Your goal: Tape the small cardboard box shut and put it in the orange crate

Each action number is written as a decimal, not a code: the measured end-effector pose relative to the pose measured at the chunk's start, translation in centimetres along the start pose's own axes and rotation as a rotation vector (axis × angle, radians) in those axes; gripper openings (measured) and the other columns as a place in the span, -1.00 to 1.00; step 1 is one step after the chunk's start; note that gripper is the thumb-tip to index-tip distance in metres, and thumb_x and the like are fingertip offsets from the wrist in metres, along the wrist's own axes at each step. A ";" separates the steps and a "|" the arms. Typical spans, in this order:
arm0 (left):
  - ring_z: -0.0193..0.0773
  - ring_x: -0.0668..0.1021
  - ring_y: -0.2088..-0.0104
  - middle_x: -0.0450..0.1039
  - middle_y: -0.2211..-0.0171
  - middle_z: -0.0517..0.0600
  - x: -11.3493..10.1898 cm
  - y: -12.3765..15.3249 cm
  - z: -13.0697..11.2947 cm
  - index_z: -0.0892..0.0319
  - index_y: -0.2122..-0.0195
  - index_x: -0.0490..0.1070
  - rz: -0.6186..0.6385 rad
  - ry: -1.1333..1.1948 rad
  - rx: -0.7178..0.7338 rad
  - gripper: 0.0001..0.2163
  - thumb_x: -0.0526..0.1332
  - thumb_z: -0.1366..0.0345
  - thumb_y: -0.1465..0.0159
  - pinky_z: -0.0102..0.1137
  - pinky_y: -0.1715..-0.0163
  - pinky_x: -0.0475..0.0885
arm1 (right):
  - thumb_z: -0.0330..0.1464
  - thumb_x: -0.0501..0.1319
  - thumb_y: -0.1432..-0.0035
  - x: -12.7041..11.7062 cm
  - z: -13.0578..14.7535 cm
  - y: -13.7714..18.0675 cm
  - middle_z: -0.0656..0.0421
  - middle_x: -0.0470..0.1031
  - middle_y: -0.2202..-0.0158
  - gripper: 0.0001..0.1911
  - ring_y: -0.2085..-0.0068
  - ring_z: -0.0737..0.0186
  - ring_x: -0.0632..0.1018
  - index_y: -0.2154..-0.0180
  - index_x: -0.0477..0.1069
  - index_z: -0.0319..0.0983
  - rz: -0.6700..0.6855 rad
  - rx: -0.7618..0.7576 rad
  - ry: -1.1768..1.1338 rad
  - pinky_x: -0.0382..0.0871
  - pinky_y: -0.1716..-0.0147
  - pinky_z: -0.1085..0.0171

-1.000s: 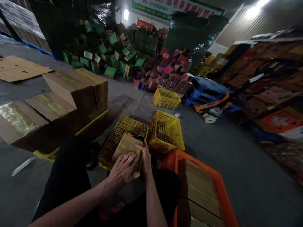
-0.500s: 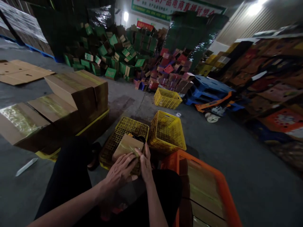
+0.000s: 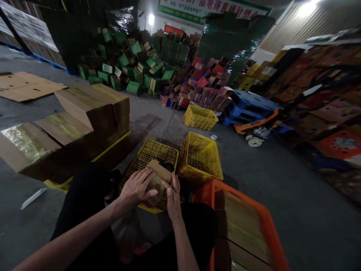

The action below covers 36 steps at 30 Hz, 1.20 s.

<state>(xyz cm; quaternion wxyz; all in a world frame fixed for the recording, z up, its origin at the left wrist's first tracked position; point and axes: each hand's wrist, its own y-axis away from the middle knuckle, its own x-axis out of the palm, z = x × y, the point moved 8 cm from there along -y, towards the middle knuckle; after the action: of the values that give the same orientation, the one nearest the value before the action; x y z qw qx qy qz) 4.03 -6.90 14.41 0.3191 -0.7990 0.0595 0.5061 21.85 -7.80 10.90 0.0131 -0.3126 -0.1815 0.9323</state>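
Note:
A small cardboard box (image 3: 155, 185) with a strip of shiny tape on it rests on an upturned yellow plastic crate (image 3: 153, 148) in front of my knees. My left hand (image 3: 138, 186) lies flat over the left part of the box, fingers stretched and thumb apart. On the box's right side, my right hand (image 3: 173, 194) grips the edge, with a finger reaching onto the taped face. A dark round object with a yellow part, perhaps a tape dispenser (image 3: 167, 165), lies just behind the box, partly hidden.
An orange crate (image 3: 245, 199) of taped boxes stands at my right knee. Larger cartons (image 3: 93, 109) rest on a yellow crate to my left. Ahead are yellow crates (image 3: 200, 154), piled green boxes (image 3: 132, 87), blue pallets (image 3: 251, 103) and an orange pallet jack (image 3: 256, 122).
My left hand has slid left and away from my right hand, showing more of the box's near taped side. The box looks tipped or turned slightly. My right hand stays at its right edge.

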 end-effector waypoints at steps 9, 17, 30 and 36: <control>-0.11 0.21 -0.37 -0.05 -0.44 0.12 1.0 2.3 3.5 0.12 -0.46 -0.13 0.048 0.315 -0.107 -0.38 -0.02 0.00 -0.46 -0.25 -0.28 0.28 | -0.22 -0.06 -0.44 -0.7 2.6 -0.8 0.39 -0.05 -0.45 -0.58 -0.46 -0.06 -0.11 -0.17 0.42 0.06 0.060 -0.121 0.174 0.07 -0.35 -0.21; -0.08 0.20 -0.36 -0.04 -0.43 0.06 1.6 1.8 5.5 0.05 -0.44 -0.05 0.095 0.474 -0.144 -0.42 0.02 0.02 -0.46 -0.17 -0.27 0.29 | -0.20 0.00 -0.42 0.2 3.6 -3.2 0.48 -0.17 -0.46 -0.61 -0.46 -0.09 -0.11 -0.18 0.40 0.11 0.209 -0.187 0.192 -0.02 -0.38 -0.19; -0.13 0.15 -0.39 -0.16 -0.46 0.05 1.9 1.7 6.2 0.08 -0.44 -0.06 0.148 0.524 -0.145 -0.42 -0.02 0.02 -0.47 -0.22 -0.31 0.24 | -0.22 -0.02 -0.44 2.7 3.6 -6.4 0.43 0.06 -0.41 -0.59 -0.46 -0.06 -0.09 -0.24 0.30 0.16 0.246 -0.167 0.260 0.02 -0.35 -0.23; -0.12 0.13 -0.40 -0.14 -0.46 0.04 1.2 1.5 4.6 0.04 -0.44 -0.04 0.124 0.502 -0.123 -0.44 0.00 0.04 -0.47 -0.21 -0.34 0.18 | -0.16 -0.03 -0.44 2.7 2.4 -5.5 0.30 -0.02 -0.44 -0.49 -0.46 -0.04 -0.14 -0.36 0.10 0.02 0.250 -0.093 0.305 0.01 -0.37 -0.17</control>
<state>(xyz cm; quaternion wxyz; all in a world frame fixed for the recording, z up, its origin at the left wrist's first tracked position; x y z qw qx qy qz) 0.44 -5.21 11.41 0.2136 -0.9123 0.1549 0.3132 17.80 -3.06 13.00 -0.0900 -0.4705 -0.1799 0.8592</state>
